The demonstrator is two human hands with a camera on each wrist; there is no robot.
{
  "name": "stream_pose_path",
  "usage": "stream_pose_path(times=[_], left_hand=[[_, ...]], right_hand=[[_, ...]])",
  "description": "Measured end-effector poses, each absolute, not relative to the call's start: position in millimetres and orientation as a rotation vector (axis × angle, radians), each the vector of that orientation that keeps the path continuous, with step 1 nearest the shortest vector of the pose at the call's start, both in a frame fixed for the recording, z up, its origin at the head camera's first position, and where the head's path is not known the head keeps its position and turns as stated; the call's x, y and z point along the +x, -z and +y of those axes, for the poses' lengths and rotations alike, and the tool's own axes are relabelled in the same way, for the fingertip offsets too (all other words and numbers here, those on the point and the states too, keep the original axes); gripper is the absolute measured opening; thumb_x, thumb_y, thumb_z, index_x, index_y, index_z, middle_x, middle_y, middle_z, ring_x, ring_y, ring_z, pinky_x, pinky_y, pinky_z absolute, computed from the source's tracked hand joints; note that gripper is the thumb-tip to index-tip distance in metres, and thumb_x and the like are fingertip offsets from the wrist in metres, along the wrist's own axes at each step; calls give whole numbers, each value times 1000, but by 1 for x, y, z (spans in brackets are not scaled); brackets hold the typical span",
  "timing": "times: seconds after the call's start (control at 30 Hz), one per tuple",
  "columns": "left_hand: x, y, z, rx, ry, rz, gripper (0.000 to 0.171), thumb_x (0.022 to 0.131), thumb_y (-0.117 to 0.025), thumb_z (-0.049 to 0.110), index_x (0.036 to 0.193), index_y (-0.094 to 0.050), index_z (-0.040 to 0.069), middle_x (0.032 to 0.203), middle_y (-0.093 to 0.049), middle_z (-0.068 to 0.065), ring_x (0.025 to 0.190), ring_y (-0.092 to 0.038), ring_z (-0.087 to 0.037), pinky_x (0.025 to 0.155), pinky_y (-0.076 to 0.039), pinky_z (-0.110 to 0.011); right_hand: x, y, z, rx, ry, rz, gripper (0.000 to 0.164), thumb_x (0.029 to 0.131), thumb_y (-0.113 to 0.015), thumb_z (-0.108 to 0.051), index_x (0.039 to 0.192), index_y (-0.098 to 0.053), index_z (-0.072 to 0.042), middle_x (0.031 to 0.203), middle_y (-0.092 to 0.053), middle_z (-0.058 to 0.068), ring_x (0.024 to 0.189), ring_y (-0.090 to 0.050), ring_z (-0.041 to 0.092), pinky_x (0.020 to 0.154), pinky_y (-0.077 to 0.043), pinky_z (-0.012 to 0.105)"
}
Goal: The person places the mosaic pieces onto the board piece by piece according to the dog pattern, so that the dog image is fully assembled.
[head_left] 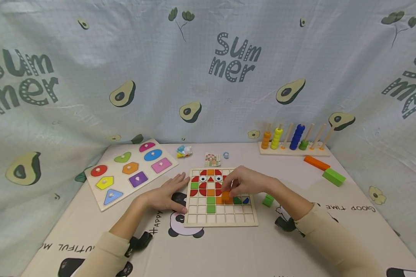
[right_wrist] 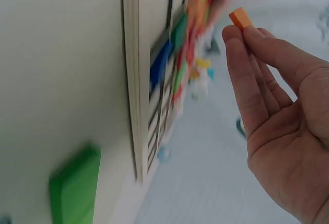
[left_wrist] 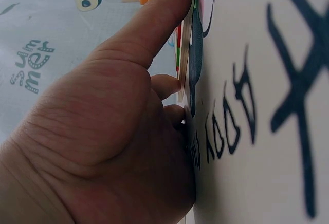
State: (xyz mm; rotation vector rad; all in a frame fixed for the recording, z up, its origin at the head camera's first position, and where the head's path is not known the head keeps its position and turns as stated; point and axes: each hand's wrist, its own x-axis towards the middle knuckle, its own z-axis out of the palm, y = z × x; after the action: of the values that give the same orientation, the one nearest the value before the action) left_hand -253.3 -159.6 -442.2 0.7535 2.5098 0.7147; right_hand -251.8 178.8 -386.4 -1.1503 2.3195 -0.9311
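Observation:
A light wooden grid board (head_left: 221,225) lies flat on the table, its upper cells filled with red, green, orange and eye-patterned tiles. Between thumb and fingers, my right hand (head_left: 247,180) pinches an orange block (right_wrist: 240,17) above the board's middle right. In the right wrist view the block shows past the fingertips, raised off the board. My left hand (head_left: 168,193) rests at the board's left edge, fingers spread and thumb touching its side. A green tile (head_left: 211,209) and a blue piece (head_left: 245,200) sit in lower cells. Some cells are hidden behind the right hand.
Right of the board lies a green block (head_left: 268,200). Farther right are an orange bar (head_left: 317,163) and a larger green block (head_left: 334,177). A bead rack (head_left: 294,152) stands behind. On the left is a shape puzzle (head_left: 124,188); a pattern card (head_left: 213,159) lies beyond the board.

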Motion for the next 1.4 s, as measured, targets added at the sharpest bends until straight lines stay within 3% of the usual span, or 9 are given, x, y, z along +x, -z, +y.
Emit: stream_pose_path(times=[0.43, 0.93, 1.2, 1.4], left_hand=[[-253, 442, -159, 758, -703, 2516, 109, 70, -75, 62, 155, -14, 30, 162, 2, 7, 148, 5, -21, 117, -4, -54], [-252, 440, -159, 768, -694, 2521, 108, 71, -74, 61, 155, -14, 28, 162, 1, 5, 148, 5, -20, 118, -3, -51], [-252, 441, -160, 773, -703, 2515, 109, 71, -75, 61, 155, -14, 28, 162, 1, 3, 148, 5, -22, 118, -3, -52], [-252, 440, -159, 778, -717, 2506, 108, 71, -75, 59, 155, -15, 26, 162, 0, 1, 148, 5, -27, 117, -4, -56]], right_hand=[[-244, 400, 145, -1256, 667, 2287, 19, 83, -75, -8, 97, -75, -20, 90, -70, -11, 74, -57, 4, 68, -53, 21], [-239, 404, 143, -1298, 582, 2340, 18, 85, -73, -11, 102, -76, -17, 94, -69, -13, 80, -60, -1, 74, -52, 15], [-242, 384, 181, -1235, 759, 2429, 25, 86, -73, -14, 111, -72, -18, 97, -70, -4, 80, -60, 8, 70, -54, 26], [-244, 367, 238, -1035, 897, 2587, 26, 88, -71, -28, 114, -68, -29, 101, -66, -12, 88, -62, 10, 78, -54, 32]])
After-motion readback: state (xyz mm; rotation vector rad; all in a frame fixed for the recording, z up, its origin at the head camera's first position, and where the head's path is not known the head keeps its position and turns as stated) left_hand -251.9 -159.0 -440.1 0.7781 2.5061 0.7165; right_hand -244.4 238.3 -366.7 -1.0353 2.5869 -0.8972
